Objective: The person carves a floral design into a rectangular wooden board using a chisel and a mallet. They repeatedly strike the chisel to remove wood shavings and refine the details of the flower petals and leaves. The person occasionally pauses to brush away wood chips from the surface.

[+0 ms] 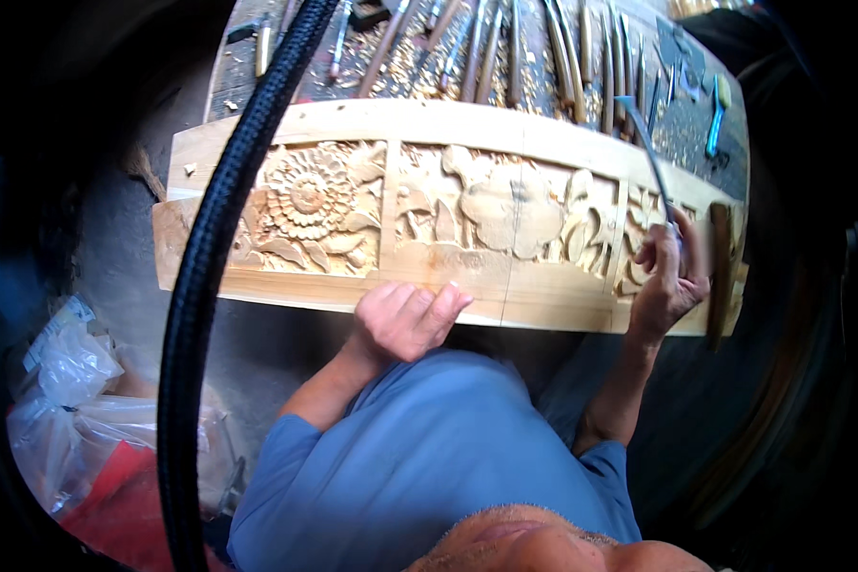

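A long pale wood panel [448,272] lies across in front of me, carved in relief with a round many-petalled flower [307,194] at left and a rounded, partly smooth motif [510,210] in the middle. My left hand [405,319] is curled into a fist at the panel's near edge, its thumb lying along the fingers; anything inside is hidden. Over the right end, my right hand [672,276] is closed round a carving chisel [656,164], whose thin dark shaft points away from me. A brown wooden bar [720,272] stands close beside that hand.
Several chisels and gouges [494,52] lie among wood shavings on the worktable [305,71] beyond the panel. A blue-handled brush [715,119] is at far right. A thick black braided cable [224,229] crosses the left of the view. Plastic bags [76,400] sit at lower left.
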`<state>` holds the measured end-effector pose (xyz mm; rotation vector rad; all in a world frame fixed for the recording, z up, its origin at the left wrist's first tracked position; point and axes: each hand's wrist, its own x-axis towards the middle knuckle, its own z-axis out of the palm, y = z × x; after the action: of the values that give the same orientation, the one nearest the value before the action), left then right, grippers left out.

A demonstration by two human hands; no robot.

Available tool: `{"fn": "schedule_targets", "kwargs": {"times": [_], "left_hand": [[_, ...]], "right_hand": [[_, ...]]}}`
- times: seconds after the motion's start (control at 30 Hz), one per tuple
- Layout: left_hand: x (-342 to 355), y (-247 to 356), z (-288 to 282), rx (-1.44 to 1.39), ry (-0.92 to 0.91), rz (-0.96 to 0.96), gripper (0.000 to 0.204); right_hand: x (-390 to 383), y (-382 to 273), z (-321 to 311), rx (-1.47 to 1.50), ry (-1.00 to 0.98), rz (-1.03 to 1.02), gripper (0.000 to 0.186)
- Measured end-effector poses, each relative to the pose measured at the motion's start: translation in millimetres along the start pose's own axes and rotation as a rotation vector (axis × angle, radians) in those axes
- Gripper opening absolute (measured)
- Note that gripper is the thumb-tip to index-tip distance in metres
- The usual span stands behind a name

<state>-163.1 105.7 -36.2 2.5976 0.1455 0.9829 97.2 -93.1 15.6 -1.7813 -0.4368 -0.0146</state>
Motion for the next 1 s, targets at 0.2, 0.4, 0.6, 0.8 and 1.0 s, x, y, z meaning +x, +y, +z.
{"fn": "schedule_targets", "kwargs": {"times": [0.2,0.4,0.6,0.8,1.0], "left_hand": [[-6,-1,-3,-0.022,0.001,-0.023,0.026],[-4,-3,-5,0.002,0.036,-0.046,0.018],[-6,-4,-2,0.002,0.025,-0.026,0.023],[-8,-6,-2,0.001,0.024,-0.040,0.024],[-5,-7,-5,-0.026,0.003,-0.047,0.023]], "right_hand": [[63,-55,139,0.113,-0.383,-0.191,0.023],[121,-65,256,-0.141,-0.560,-0.210,0.031],[159,-47,287,-0.143,-0.634,-0.011,0.037],[164,-56,302,-0.257,-0.682,-0.051,0.037],[189,-41,304,-0.308,-0.649,-0.066,0.038]]}}
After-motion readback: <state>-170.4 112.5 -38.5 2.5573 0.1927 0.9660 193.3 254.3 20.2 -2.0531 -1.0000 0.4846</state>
